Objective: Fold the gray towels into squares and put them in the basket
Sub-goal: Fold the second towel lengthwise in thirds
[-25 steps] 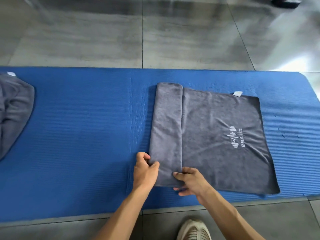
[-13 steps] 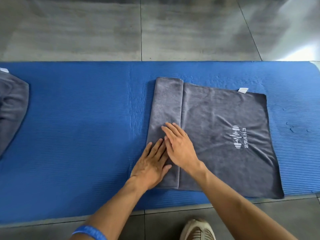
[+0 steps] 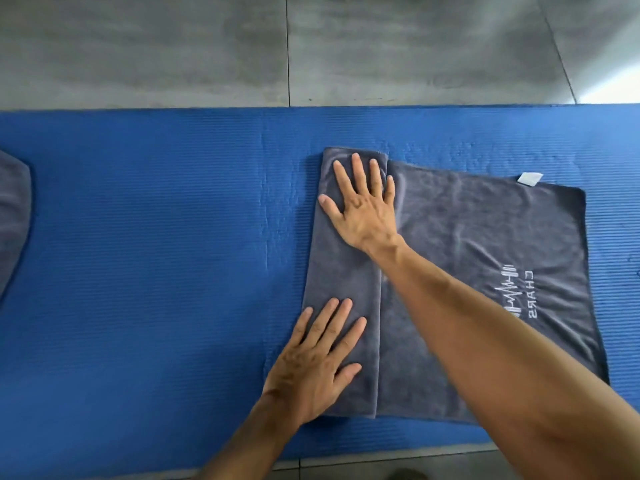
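Observation:
A gray towel [image 3: 485,244] with a white logo and a white tag lies flat on the blue mat [image 3: 156,254]. Its left strip is folded over onto the rest. My left hand [image 3: 318,358] presses flat on the near end of that folded strip, fingers straight. My right hand [image 3: 363,202] lies flat on the far end of the same strip, fingers spread, with the forearm crossing the towel. A second gray towel [image 3: 14,216] sits bunched at the mat's left edge, mostly out of frame. No basket is in view.
Gray tiled floor [image 3: 207,46] lies beyond the mat's far edge and along its near edge. A shoe tip [image 3: 405,474] shows at the bottom of the frame. Bare blue mat stretches between the two towels.
My right hand slid from the middle of the folded strip up to its far end. My left hand stayed flat near the near end. The view moved closer.

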